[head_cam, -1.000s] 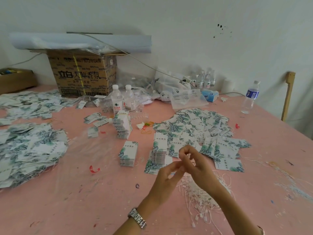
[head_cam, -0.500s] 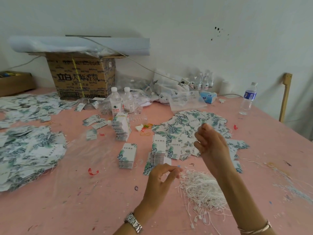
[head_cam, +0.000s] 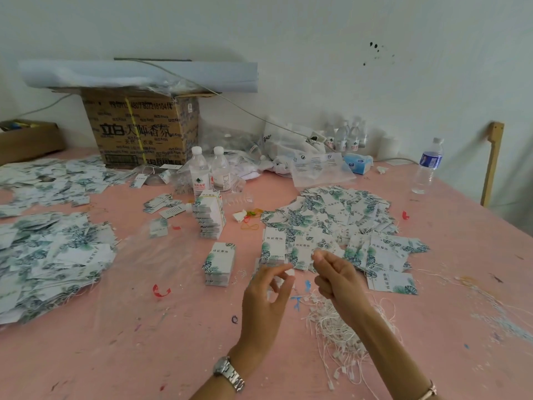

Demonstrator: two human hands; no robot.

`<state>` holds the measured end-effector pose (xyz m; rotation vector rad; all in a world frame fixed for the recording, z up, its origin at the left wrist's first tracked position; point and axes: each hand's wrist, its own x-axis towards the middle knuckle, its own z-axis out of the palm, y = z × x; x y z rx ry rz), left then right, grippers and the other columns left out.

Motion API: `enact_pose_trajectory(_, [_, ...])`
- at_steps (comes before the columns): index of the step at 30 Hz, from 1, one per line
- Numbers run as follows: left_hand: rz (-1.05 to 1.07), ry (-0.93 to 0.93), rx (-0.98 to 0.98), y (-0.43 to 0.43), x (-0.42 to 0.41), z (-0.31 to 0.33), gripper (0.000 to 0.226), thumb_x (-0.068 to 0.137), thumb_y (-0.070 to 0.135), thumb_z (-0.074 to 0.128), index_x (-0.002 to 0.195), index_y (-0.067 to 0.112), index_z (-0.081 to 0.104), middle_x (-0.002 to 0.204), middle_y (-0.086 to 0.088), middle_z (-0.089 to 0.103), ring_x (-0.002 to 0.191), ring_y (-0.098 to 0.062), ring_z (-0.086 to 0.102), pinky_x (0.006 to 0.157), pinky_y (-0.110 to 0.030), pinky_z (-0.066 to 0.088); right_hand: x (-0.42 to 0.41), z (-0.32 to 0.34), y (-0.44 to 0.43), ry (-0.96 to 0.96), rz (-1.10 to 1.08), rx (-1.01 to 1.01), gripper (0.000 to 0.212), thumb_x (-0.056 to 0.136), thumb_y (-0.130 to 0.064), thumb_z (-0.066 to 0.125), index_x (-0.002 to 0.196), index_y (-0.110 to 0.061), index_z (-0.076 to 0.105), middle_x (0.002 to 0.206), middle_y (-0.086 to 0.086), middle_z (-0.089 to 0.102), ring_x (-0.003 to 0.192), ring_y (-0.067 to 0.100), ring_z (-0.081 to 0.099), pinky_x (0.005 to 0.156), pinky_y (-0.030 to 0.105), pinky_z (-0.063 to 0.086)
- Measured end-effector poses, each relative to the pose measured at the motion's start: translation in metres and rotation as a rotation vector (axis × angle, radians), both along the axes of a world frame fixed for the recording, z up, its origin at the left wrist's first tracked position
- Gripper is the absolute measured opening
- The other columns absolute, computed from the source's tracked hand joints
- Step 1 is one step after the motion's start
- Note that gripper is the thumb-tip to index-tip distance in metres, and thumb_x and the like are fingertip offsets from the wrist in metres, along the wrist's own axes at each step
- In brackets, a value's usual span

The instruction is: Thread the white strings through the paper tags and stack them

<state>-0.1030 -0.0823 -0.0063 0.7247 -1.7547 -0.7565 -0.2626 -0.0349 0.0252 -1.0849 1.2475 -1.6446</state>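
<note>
My left hand (head_cam: 266, 295) is raised over the pink table (head_cam: 144, 342) and pinches a small white end piece of a string between thumb and forefinger. My right hand (head_cam: 336, 277) hovers just to its right, thumb and forefinger pinched together on something white; the string itself is too thin to make out. A tangled pile of white strings (head_cam: 343, 327) lies under my right forearm. Loose leaf-printed paper tags (head_cam: 331, 217) spread out beyond my hands. Neat tag stacks (head_cam: 220, 264) stand left of the hands, and a taller stack (head_cam: 210, 217) stands farther back.
Big heaps of tags (head_cam: 49, 255) cover the table's left side. Two water bottles (head_cam: 209, 171), a cardboard box (head_cam: 141, 128) and plastic bags (head_cam: 288, 151) line the back by the wall. Another bottle (head_cam: 427, 166) stands at the far right.
My right hand rose away from the left, then came back down close beside it. My left hand stayed near the same spot, still pinching.
</note>
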Motion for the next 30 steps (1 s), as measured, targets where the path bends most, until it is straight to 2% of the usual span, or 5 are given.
enact_pose_trajectory(3, [0.193, -0.125, -0.209, -0.011, 0.0, -0.001, 0.023, 0.091, 0.024, 0.07, 0.115, 0.023, 0.072, 0.099, 0.01, 0.064, 0.089, -0.009, 0.06, 0.086, -0.019, 0.046, 0.0, -0.014, -0.004, -0.034, -0.004, 0.01, 0.026, 0.092, -0.034, 0.061, 0.078, -0.014, 0.05, 0.063, 0.003, 0.015, 0.047, 0.011, 0.012, 0.043, 0.023, 0.013])
enact_pose_trajectory(7, [0.197, -0.231, -0.354, -0.019, -0.004, -0.001, 0.026, 0.092, 0.033, 0.068, 0.117, 0.024, 0.074, 0.1, 0.006, 0.064, 0.094, -0.017, 0.059, 0.075, -0.039, 0.052, 0.001, -0.031, -0.006, -0.001, 0.021, 0.019, 0.021, 0.093, -0.037, 0.065, 0.081, -0.019, 0.065, 0.058, -0.003, 0.021, 0.044, 0.011, 0.014, 0.04, 0.021, 0.017])
enact_pose_trajectory(20, [0.166, -0.141, -0.307, -0.014, -0.004, -0.02, 0.018, 0.095, 0.037, 0.062, 0.097, 0.024, 0.074, 0.093, 0.013, 0.064, 0.087, -0.011, 0.058, 0.073, -0.037, 0.051, 0.002, -0.047, -0.007, 0.072, 0.11, 0.087, 0.028, 0.091, -0.036, 0.072, 0.097, -0.008, 0.073, 0.05, -0.005, 0.023, 0.043, 0.013, 0.015, 0.042, 0.02, 0.019])
enact_pose_trajectory(28, [0.262, -0.279, -0.451, -0.023, 0.002, -0.014, 0.016, 0.089, 0.034, 0.073, 0.101, 0.024, 0.076, 0.098, 0.009, 0.065, 0.088, -0.017, 0.059, 0.071, -0.037, 0.049, 0.001, -0.048, -0.005, 0.025, 0.093, 0.114, 0.018, 0.086, -0.032, 0.072, 0.087, -0.014, 0.075, 0.053, -0.003, 0.024, 0.043, 0.01, 0.016, 0.04, 0.018, 0.02])
enact_pose_trajectory(30, [0.347, -0.437, -0.518, -0.03, 0.002, -0.009, 0.037, 0.081, 0.037, 0.081, 0.114, 0.024, 0.073, 0.113, 0.004, 0.064, 0.1, -0.021, 0.057, 0.076, -0.034, 0.051, 0.0, -0.048, -0.005, 0.014, 0.073, 0.114, 0.019, 0.084, -0.034, 0.073, 0.086, -0.015, 0.075, 0.055, 0.0, 0.022, 0.044, 0.011, 0.015, 0.039, 0.018, 0.02])
